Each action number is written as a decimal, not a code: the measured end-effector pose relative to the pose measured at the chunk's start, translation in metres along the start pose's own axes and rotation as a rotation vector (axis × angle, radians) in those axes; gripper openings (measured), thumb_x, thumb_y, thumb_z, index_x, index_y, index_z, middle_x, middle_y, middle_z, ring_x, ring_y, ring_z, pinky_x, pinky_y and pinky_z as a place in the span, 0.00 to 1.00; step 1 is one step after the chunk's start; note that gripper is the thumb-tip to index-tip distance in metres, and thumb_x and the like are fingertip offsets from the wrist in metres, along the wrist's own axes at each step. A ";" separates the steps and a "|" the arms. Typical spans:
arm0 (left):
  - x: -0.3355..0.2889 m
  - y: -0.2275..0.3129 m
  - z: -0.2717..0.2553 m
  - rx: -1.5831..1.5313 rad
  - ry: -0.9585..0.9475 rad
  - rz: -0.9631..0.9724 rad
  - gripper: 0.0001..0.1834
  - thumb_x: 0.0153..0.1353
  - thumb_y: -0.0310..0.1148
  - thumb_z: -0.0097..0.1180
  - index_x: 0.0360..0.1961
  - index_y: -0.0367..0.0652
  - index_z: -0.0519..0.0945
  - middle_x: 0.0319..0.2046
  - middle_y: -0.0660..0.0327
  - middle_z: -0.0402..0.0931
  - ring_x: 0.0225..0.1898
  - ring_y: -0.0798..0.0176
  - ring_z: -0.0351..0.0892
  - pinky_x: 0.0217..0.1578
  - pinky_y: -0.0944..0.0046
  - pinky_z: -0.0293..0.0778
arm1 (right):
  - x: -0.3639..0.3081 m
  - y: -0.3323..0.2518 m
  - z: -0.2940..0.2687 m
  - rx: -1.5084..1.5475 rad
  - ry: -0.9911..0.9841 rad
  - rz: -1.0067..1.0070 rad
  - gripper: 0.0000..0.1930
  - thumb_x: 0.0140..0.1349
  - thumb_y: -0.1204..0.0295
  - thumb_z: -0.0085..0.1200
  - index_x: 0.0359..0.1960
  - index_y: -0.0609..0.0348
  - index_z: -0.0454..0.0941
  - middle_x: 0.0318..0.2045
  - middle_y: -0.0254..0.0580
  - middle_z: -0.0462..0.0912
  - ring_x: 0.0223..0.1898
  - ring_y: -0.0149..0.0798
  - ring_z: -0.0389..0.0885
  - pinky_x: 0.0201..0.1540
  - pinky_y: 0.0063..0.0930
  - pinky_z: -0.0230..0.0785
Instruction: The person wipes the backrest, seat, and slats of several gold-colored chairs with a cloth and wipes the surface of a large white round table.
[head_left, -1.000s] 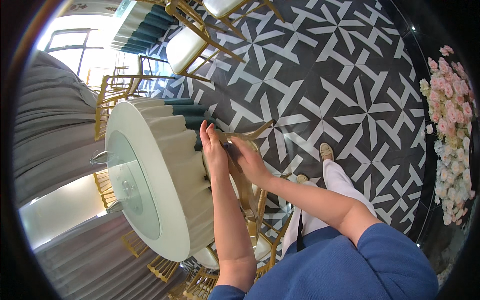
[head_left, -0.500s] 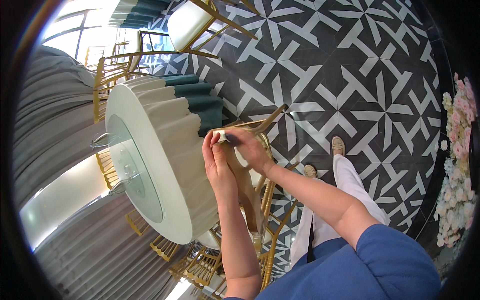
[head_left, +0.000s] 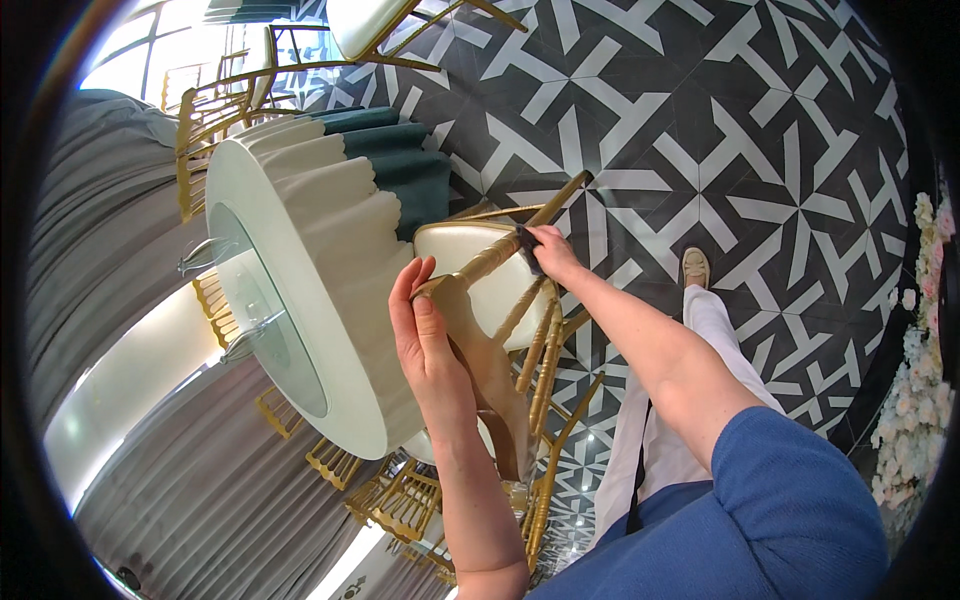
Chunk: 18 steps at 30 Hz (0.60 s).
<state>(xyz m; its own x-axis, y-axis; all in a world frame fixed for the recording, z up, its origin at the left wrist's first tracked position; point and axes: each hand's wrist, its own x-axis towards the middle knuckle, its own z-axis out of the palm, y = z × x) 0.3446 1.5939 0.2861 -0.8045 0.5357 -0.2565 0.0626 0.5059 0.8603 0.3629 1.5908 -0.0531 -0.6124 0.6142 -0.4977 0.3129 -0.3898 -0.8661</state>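
A gold chair with a cream seat pad stands close in front of me, its back toward me. My left hand grips the upper corner of its backrest, thumb on the near side and fingers beyond the edge. My right hand is closed on a dark cloth, which presses against the gold side post running down from that corner. Part of the cloth is hidden by the fingers.
Left of the chair is a round table with a cream and green tablecloth, a glass turntable and glassware. More gold chairs surround it. Grey curtains hang beyond. Pale flowers line the right side of the patterned floor.
My right hand has moved away from the backrest corner, down the post with the cloth. My left hand stays at the corner. The view has shifted slightly, and one foot is now hidden.
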 end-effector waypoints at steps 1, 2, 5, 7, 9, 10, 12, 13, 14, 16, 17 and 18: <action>0.001 0.001 0.002 0.002 -0.010 0.006 0.22 0.78 0.41 0.39 0.64 0.41 0.69 0.63 0.55 0.70 0.63 0.63 0.67 0.64 0.64 0.61 | -0.001 0.016 -0.004 -0.033 -0.050 0.012 0.25 0.57 0.77 0.45 0.58 0.58 0.77 0.57 0.51 0.77 0.59 0.51 0.75 0.65 0.35 0.64; 0.000 -0.001 0.001 0.010 -0.006 0.012 0.21 0.78 0.41 0.39 0.64 0.40 0.69 0.63 0.55 0.70 0.63 0.63 0.67 0.64 0.64 0.61 | -0.005 0.020 -0.005 -0.072 -0.110 0.025 0.25 0.57 0.77 0.46 0.58 0.57 0.77 0.56 0.51 0.78 0.57 0.52 0.76 0.64 0.36 0.66; 0.001 -0.005 -0.003 0.031 0.000 0.032 0.21 0.78 0.41 0.39 0.63 0.40 0.70 0.62 0.56 0.70 0.63 0.63 0.67 0.64 0.64 0.60 | -0.039 0.016 -0.003 0.000 -0.055 0.009 0.20 0.59 0.75 0.46 0.53 0.57 0.80 0.51 0.49 0.81 0.56 0.49 0.77 0.58 0.38 0.71; 0.001 -0.008 -0.006 0.034 0.007 0.036 0.21 0.78 0.40 0.39 0.63 0.40 0.70 0.62 0.56 0.71 0.63 0.63 0.67 0.65 0.64 0.60 | -0.064 -0.012 -0.007 0.163 -0.130 0.036 0.20 0.58 0.78 0.45 0.52 0.60 0.80 0.51 0.48 0.81 0.56 0.46 0.78 0.56 0.37 0.74; 0.001 -0.005 -0.003 0.026 0.017 0.025 0.20 0.78 0.40 0.39 0.63 0.40 0.70 0.62 0.56 0.71 0.62 0.64 0.68 0.64 0.64 0.61 | -0.087 -0.044 -0.013 0.317 -0.161 -0.013 0.20 0.57 0.81 0.45 0.51 0.62 0.80 0.53 0.47 0.80 0.56 0.45 0.78 0.54 0.35 0.76; 0.002 -0.003 -0.001 0.023 0.016 0.020 0.20 0.78 0.40 0.39 0.62 0.40 0.71 0.61 0.57 0.71 0.62 0.64 0.68 0.64 0.64 0.61 | -0.097 -0.057 -0.016 0.387 -0.155 -0.074 0.20 0.57 0.82 0.44 0.51 0.62 0.80 0.54 0.47 0.80 0.57 0.44 0.78 0.53 0.34 0.77; 0.002 -0.006 -0.005 0.014 0.017 0.025 0.20 0.78 0.40 0.39 0.62 0.39 0.71 0.61 0.57 0.72 0.61 0.64 0.69 0.63 0.64 0.62 | -0.127 -0.096 -0.023 0.419 -0.132 -0.159 0.21 0.57 0.85 0.45 0.52 0.63 0.79 0.55 0.47 0.78 0.58 0.47 0.76 0.58 0.36 0.75; 0.002 -0.008 -0.005 0.006 0.010 0.025 0.20 0.78 0.40 0.39 0.62 0.39 0.71 0.61 0.57 0.72 0.61 0.64 0.69 0.63 0.64 0.63 | -0.141 -0.119 -0.030 0.310 -0.086 -0.336 0.21 0.57 0.85 0.47 0.53 0.62 0.79 0.55 0.47 0.78 0.60 0.48 0.74 0.63 0.37 0.70; 0.002 -0.009 -0.006 0.002 0.005 0.032 0.20 0.78 0.40 0.39 0.62 0.39 0.71 0.61 0.57 0.72 0.61 0.64 0.69 0.62 0.64 0.64 | -0.156 -0.143 -0.033 0.324 -0.075 -0.395 0.20 0.56 0.86 0.49 0.51 0.61 0.80 0.54 0.46 0.77 0.62 0.50 0.71 0.66 0.39 0.66; 0.002 -0.011 -0.009 0.000 -0.007 0.050 0.20 0.78 0.40 0.39 0.61 0.39 0.71 0.61 0.57 0.72 0.60 0.64 0.70 0.62 0.64 0.65 | -0.174 -0.173 -0.040 0.299 0.005 -0.470 0.21 0.55 0.88 0.49 0.50 0.59 0.80 0.54 0.44 0.77 0.60 0.50 0.72 0.63 0.39 0.67; 0.002 -0.010 -0.007 -0.001 -0.010 0.053 0.20 0.78 0.40 0.39 0.61 0.39 0.71 0.60 0.57 0.72 0.60 0.64 0.70 0.61 0.65 0.65 | -0.170 -0.165 -0.037 0.266 0.030 -0.520 0.21 0.55 0.88 0.49 0.50 0.59 0.80 0.54 0.44 0.77 0.60 0.51 0.72 0.63 0.39 0.68; 0.001 -0.009 -0.005 -0.010 -0.011 0.048 0.20 0.78 0.41 0.39 0.61 0.39 0.71 0.60 0.57 0.72 0.60 0.64 0.70 0.61 0.65 0.65 | -0.163 -0.149 -0.032 0.233 0.051 -0.570 0.21 0.55 0.88 0.49 0.50 0.59 0.80 0.53 0.44 0.77 0.59 0.51 0.72 0.62 0.39 0.68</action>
<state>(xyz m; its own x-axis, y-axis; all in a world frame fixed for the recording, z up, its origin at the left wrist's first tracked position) 0.3399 1.5868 0.2802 -0.7939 0.5669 -0.2198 0.0947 0.4724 0.8763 0.4388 1.5707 0.1560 -0.5995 0.7997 0.0336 -0.2234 -0.1269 -0.9664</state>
